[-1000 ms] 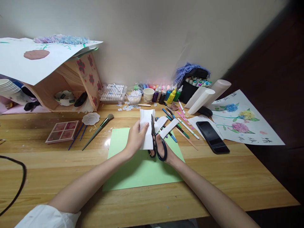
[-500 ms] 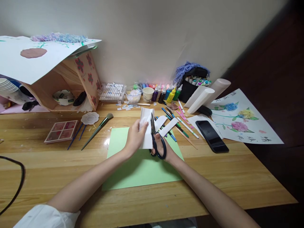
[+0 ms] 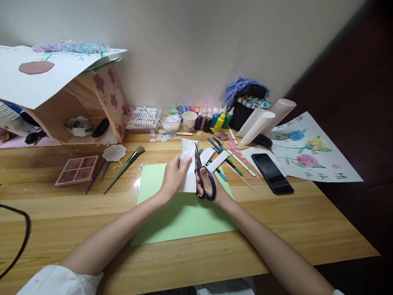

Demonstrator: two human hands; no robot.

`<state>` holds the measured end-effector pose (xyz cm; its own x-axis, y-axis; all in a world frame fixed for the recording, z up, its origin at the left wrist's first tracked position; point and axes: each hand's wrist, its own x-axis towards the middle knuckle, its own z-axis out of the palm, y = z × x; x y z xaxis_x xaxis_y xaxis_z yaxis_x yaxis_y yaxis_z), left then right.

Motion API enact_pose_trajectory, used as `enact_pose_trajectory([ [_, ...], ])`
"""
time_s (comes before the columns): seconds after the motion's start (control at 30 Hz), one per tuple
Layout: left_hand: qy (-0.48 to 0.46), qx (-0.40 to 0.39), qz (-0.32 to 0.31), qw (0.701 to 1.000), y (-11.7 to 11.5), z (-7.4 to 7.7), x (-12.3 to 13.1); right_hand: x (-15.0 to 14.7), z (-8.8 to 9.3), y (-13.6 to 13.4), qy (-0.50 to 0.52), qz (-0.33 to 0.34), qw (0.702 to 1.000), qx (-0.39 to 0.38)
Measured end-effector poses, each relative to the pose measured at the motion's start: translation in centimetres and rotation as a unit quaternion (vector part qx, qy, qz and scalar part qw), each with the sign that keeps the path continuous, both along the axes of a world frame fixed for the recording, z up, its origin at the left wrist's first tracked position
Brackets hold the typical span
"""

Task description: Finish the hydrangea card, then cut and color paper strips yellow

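My left hand (image 3: 173, 177) grips a folded piece of white paper (image 3: 188, 164), held upright with the thumb across its front. A pair of dark-handled scissors (image 3: 206, 184) is in my right hand (image 3: 211, 183), fingers through the loops. Its blades point up along the right edge of the paper; whether they touch it I cannot tell. Below both hands lies a sheet of green paper (image 3: 184, 223). White paper strips (image 3: 218, 161) rest behind the scissors on several pens (image 3: 236, 167).
Paint bottles (image 3: 219, 122), a paper cup (image 3: 189, 121) and a bowl of scraps (image 3: 170, 121) line the wall. A large brush (image 3: 125, 169) and a palette (image 3: 76, 170) lie left. A phone (image 3: 272, 174) and a flower drawing (image 3: 316, 151) are right. A decorated box (image 3: 109, 98) stands back left.
The scissors have turned slightly, and their handles now sit a little higher and to the right. My left hand keeps the white paper in nearly the same place. The view has shifted slightly.
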<state>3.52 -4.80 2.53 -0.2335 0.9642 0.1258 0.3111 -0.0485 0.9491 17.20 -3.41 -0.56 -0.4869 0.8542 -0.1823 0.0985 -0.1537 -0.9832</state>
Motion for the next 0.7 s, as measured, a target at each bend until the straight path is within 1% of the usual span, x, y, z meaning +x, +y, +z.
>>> enact_pose_trajectory([
  [0.07, -0.004, -0.004, -0.003, 1.000, 0.0, 0.0, 0.1, 0.0, 0.3, -0.1, -0.001, -0.002, 1.000, 0.024],
  [0.2, 0.007, -0.014, -0.016, 1.000, -0.2, 0.0, 0.3, 0.0, 0.5, -0.2, 0.000, -0.011, 0.999, 0.032],
  [0.37, 0.009, -0.033, -0.029, 0.999, -0.3, -0.1, 0.5, 0.0, -0.1, 0.2, -0.009, -0.035, 0.999, 0.026],
  [0.47, -0.001, -0.041, -0.030, 0.999, -0.2, -0.4, 0.4, -0.2, -0.2, 0.4, 0.008, -0.057, 0.998, 0.025],
  [0.57, -0.004, -0.035, -0.020, 0.999, -0.2, -0.6, 0.3, -0.5, 0.2, 0.5, 0.046, -0.074, 0.996, 0.004],
  [0.63, -0.015, -0.029, -0.017, 0.999, -0.2, -0.6, 0.2, -0.5, 0.7, 0.3, 0.054, -0.075, 0.996, -0.004],
  [0.7, -0.031, -0.025, -0.019, 0.999, -0.2, -0.4, 0.2, -0.5, 1.3, 0.1, 0.042, -0.051, 0.998, 0.025],
])
